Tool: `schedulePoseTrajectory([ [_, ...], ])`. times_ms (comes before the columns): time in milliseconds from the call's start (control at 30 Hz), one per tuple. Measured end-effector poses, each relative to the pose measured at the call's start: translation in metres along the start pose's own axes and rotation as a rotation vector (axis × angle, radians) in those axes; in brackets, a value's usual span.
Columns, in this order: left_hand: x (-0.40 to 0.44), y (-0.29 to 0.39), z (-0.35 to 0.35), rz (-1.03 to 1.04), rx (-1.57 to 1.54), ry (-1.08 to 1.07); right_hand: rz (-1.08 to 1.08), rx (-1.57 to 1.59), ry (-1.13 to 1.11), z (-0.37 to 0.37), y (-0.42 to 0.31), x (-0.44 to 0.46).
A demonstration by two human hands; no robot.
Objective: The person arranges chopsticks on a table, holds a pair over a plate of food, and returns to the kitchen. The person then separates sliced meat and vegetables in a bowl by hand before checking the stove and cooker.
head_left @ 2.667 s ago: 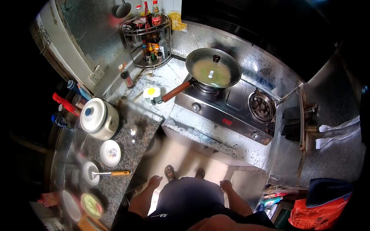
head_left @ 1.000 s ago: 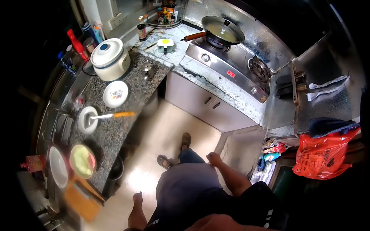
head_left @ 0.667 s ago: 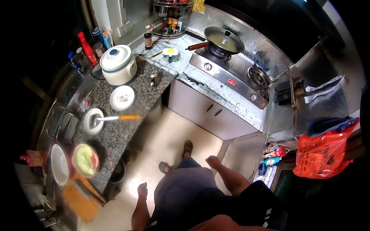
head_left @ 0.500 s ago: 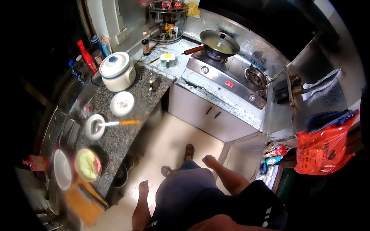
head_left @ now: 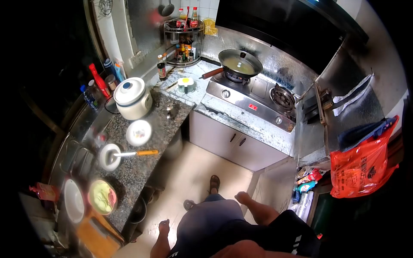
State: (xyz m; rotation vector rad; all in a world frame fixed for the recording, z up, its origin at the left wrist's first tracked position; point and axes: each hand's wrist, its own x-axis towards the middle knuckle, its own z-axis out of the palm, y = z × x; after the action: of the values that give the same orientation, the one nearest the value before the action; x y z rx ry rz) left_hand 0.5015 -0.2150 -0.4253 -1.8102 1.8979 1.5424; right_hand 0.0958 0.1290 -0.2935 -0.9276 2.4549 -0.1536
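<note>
My left hand (head_left: 164,227) hangs low beside my left thigh over the floor, its fingers loosely curled and touching nothing. Held out at my right side, my right hand (head_left: 242,198) is closed and empty. Nearest to the left hand is the stone counter with a wooden cutting board (head_left: 97,235), a knife (head_left: 100,227) on it, and a bowl of sliced pale green food (head_left: 102,197). A covered pan (head_left: 240,63) sits on the left burner of the stove (head_left: 251,101), far from both hands.
A white cooker (head_left: 133,99), a plate (head_left: 139,133) and an orange-handled spatula (head_left: 146,152) resting on a white dish stand on the left counter. A spice rack (head_left: 184,43) fills the back corner. A red bag (head_left: 359,170) hangs at right.
The view has turned and shifted; the stove first came nearer the top edge, then moved lower again. My feet have changed position on the floor. Both hands remain empty at my sides.
</note>
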Motion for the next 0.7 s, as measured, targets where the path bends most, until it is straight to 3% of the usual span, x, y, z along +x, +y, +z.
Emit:
schedulePoseTrajectory([
  [67, -0.009, 0.004, 0.004, -0.006, 0.014, -0.009, -0.1, -0.074, -0.067, -0.007, -0.005, -0.003],
  [267, -0.02, 0.039, 0.006, 0.246, 0.13, -0.054, -0.26, -0.204, -0.089, -0.012, -0.015, 0.011],
  [300, -0.021, 0.039, 0.005, 0.385, 0.208, -0.057, -0.292, -0.21, -0.108, -0.012, -0.017, 0.008],
  [333, -0.036, 0.055, -0.006, 0.864, 0.719, 0.115, -0.203, -0.063, -0.032, -0.017, -0.019, 0.012],
  [367, -0.024, 0.036, 0.002, 1.111, 0.672, 0.279, -0.128, 0.079, 0.011, -0.017, -0.019, 0.015],
  [400, -0.024, 0.027, 0.004, 1.057, 0.709, 0.287, -0.216, 0.014, 0.019, -0.011, -0.007, 0.021],
  [433, -0.025, 0.023, 0.008, 0.773, 0.748, 0.141, -0.304, -0.044, 0.026, -0.003, 0.001, 0.027],
  [500, -0.057, 0.069, -0.007, 0.231, 0.384, 0.108, -0.176, 0.238, 0.029, -0.034, -0.026, 0.009],
  [533, -0.075, 0.093, -0.016, 0.119, 0.288, 0.082, -0.214, 0.225, -0.014, -0.039, -0.031, 0.003],
  [600, -0.083, 0.096, -0.019, 0.002, 0.177, 0.071, 0.026, 0.245, -0.11, -0.042, -0.037, -0.001],
  [633, -0.078, 0.087, -0.016, 0.017, 0.175, 0.074, 0.005, 0.232, -0.128, -0.028, -0.022, -0.001],
  [700, -0.076, 0.081, -0.015, 0.035, 0.163, 0.094, -0.373, -0.132, -0.038, 0.007, 0.019, 0.014],
])
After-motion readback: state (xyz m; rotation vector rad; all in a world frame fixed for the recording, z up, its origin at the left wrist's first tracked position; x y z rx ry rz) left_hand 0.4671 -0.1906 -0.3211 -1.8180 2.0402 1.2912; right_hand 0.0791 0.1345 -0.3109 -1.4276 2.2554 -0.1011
